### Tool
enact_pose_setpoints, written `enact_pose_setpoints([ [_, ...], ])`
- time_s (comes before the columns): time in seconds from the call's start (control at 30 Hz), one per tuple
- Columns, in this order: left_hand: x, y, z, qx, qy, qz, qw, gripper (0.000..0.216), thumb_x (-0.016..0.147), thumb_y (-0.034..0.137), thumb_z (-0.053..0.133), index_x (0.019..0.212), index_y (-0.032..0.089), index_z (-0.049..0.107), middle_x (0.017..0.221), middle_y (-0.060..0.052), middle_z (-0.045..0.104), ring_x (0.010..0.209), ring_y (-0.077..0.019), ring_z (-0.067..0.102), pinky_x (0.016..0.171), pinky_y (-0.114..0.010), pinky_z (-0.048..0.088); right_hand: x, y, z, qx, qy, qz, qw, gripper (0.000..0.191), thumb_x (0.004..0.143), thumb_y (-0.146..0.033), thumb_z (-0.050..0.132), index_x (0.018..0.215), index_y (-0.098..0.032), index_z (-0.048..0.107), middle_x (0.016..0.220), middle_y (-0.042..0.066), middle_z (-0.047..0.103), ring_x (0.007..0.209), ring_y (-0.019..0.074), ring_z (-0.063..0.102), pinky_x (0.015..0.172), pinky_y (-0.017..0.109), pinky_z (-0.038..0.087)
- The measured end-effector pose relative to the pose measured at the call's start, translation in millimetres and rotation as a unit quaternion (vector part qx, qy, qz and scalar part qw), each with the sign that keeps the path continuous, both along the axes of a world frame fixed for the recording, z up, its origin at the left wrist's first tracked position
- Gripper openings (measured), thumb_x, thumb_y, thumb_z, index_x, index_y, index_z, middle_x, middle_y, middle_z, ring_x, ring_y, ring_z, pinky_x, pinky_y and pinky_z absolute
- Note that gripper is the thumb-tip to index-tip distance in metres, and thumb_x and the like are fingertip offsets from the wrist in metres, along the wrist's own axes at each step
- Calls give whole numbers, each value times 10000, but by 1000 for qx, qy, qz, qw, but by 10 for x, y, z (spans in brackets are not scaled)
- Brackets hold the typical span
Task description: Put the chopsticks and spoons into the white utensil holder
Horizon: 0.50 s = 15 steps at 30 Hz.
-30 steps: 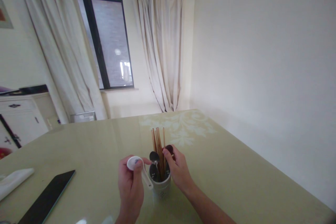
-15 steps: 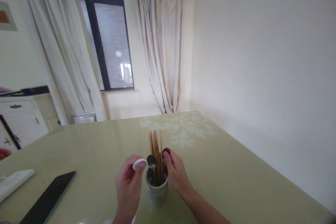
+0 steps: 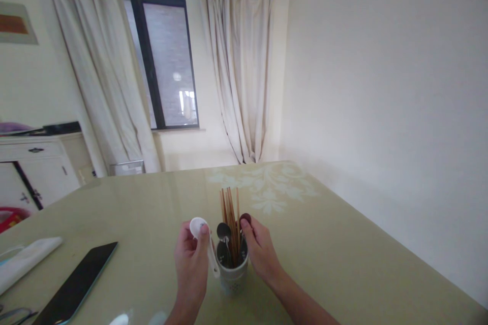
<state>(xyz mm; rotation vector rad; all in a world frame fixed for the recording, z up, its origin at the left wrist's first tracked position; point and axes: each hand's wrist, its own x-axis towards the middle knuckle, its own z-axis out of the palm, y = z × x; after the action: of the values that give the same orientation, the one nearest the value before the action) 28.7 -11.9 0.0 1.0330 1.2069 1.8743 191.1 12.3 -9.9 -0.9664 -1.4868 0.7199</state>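
Observation:
A white cutlery cup stands on the glossy green table in front of me. It holds several wooden chopsticks and a dark metal spoon. My left hand pinches a white ceramic spoon, bowl up, with the handle slanting down against the cup's left rim. My right hand curls round the cup's right side, its fingertips on a dark spoon at the rim.
A black phone lies on the table at the lower left, with a folded white cloth beyond it. A white cabinet stands at the far left. Curtains and a window fill the back wall; a plain wall runs along the right.
The white spoon has tilted in my left hand, and its handle now points down toward the cup. My right hand has stayed at the cup's right rim. The view shifted slightly.

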Motion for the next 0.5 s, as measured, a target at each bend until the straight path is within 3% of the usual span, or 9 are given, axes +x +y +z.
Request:
enact_pose_setpoints([
  [0.33,74,-95,118,20,26,29,999,546,851,770,702,902,241,574,562,73,581,444,-129,538,413,-220,438,-1,-6,-5,-2,-14,-2,1000,413,1069,-504,484,796,-218,603,729,-3,573,669,176,500,616,286,364],
  [0.5,43,-81,61,48,44,45,997,493,918,717,665,909,225,626,718,23,662,597,-135,594,545,-229,503,-2,-9,-6,-1,-13,5,1000,419,1067,-521,493,810,-216,622,736,2,593,677,180,521,617,283,381],
])
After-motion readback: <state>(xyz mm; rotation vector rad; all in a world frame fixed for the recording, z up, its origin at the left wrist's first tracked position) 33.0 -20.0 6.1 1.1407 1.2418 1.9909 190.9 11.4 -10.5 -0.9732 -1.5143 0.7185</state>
